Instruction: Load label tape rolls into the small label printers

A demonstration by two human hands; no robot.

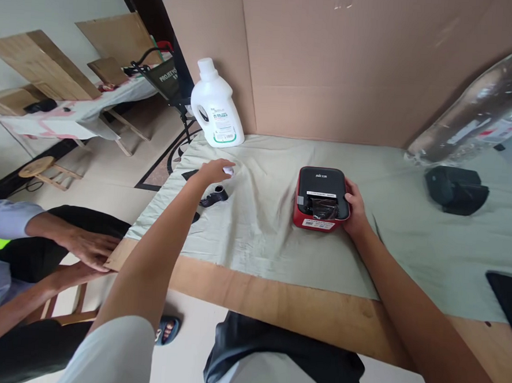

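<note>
So the worktop is wood with a wrinkly pale green cloth over most of it, leaving a bare strip along the front edge. Big white jug sits at the back left corner, and some small black items are by the left edge, partly hidden. A boxy red-and-black device is around the middle. Over right there's a chunky black thing, a clear plastic-wrapped bundle in the back right corner, plus a flat black object by the front right corner.
</note>
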